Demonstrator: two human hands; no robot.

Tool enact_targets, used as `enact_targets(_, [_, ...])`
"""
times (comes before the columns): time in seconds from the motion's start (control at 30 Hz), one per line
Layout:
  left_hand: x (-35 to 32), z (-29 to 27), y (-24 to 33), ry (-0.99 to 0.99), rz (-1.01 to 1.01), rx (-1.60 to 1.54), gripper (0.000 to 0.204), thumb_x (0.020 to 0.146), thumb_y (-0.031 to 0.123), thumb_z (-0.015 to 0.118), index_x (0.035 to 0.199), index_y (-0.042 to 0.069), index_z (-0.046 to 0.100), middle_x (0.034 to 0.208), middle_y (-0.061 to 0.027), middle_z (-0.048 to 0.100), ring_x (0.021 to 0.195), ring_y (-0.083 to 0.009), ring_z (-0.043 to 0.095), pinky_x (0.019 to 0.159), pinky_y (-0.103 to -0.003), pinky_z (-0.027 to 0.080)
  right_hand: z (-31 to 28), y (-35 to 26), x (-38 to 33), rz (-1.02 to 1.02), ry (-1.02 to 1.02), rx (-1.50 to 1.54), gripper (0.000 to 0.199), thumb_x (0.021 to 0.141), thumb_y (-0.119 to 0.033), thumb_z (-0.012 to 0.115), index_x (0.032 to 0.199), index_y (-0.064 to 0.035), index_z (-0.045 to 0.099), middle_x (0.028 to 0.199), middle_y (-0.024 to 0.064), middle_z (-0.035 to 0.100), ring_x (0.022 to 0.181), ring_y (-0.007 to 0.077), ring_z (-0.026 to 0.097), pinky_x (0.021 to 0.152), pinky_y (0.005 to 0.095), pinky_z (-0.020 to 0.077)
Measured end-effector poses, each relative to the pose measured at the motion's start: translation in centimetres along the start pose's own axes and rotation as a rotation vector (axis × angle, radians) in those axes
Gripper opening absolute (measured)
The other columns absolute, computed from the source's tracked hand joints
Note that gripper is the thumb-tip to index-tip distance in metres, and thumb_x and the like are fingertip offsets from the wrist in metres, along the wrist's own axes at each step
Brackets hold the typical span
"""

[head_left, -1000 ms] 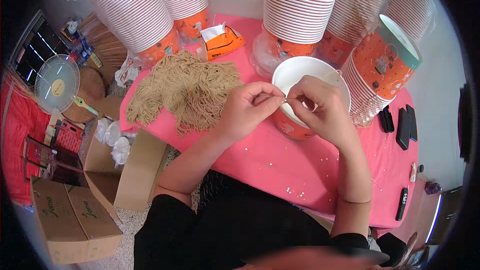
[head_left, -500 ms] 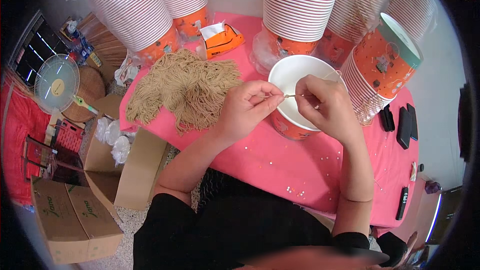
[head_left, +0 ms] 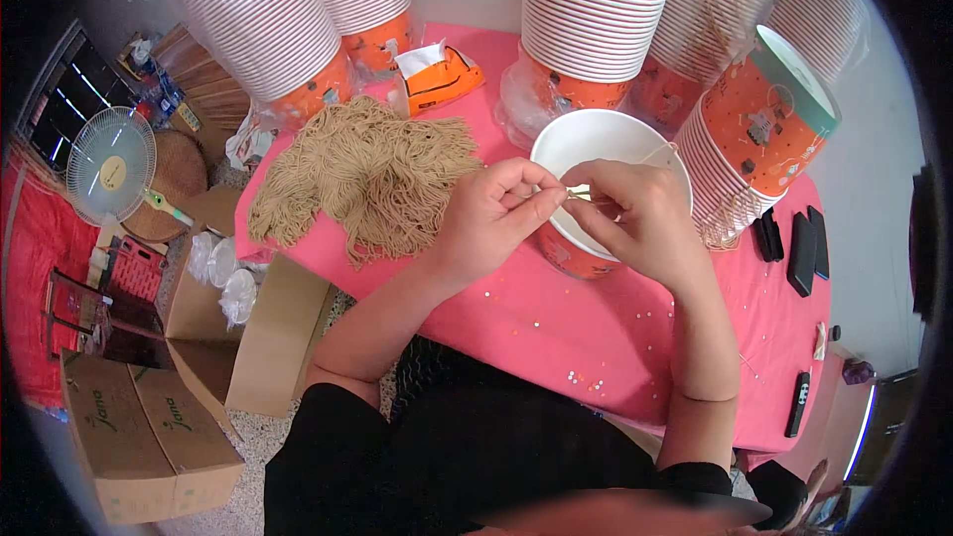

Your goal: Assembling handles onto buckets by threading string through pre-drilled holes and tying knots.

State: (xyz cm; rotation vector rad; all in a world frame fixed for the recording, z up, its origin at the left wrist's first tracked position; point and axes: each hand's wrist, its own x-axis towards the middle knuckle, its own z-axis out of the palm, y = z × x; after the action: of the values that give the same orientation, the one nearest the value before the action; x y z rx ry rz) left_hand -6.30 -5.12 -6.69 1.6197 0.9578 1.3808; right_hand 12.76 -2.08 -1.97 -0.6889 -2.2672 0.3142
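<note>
**Hands close together over the paper bucket**

Half a second ago the tan string stretched between two separated hands; now the left hand (head_left: 491, 223) and right hand (head_left: 640, 218) nearly touch, both pinching that short string (head_left: 579, 194) at the bucket's near rim. The working length looks gathered in, a tying or threading step. The string's long axis runs 9 to 3 o'clock above the white-lined orange bucket (head_left: 596, 139), on the pink table (head_left: 556, 337). A string pile (head_left: 362, 179) lies at 9 o'clock.

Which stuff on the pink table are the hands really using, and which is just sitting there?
In use:
left hand and right hand, pinching a thin tan string
open white paper tub under the hands
heap of tan strings

Lying about:
stacked tubs
orange tissue pack
black phones
white fan
cardboard boxes
</note>
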Motion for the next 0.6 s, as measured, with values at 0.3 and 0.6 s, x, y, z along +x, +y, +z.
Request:
enact_targets(0.3, [0.0, -0.2, 0.3, -0.031, 0.030, -0.061, 0.010, 0.092, 0.006, 0.063, 0.096, -0.004, 0.063, 0.086, -0.0055, 0.070, 0.082, -0.0062, 0.064, 0.069, -0.020, 0.051, -0.3, 0.1, -0.2, 0.030, -0.017, 0.065, 0.004, 0.077, -0.007, 0.067, 0.079, -0.0069, 0.063, 0.059, 0.0082, 0.060, 0.050, 0.0227, 0.060, 0.048, 0.0345, 0.0429])
enact_targets(0.6, [-0.1, -0.5, 0.0, -0.036, 0.068, -0.017, 0.008, 0.092, 0.005, 0.064, 0.094, -0.003, 0.062, 0.086, -0.0049, 0.070, 0.081, -0.0064, 0.064, 0.070, -0.021, 0.051, -0.7, 1.3, -0.3, 0.080, -0.032, 0.110, 0.001, 0.078, -0.007, 0.066, 0.078, -0.0066, 0.064, 0.053, 0.0062, 0.054, 0.045, 0.0177, 0.054, 0.044, 0.0318, 0.0375])
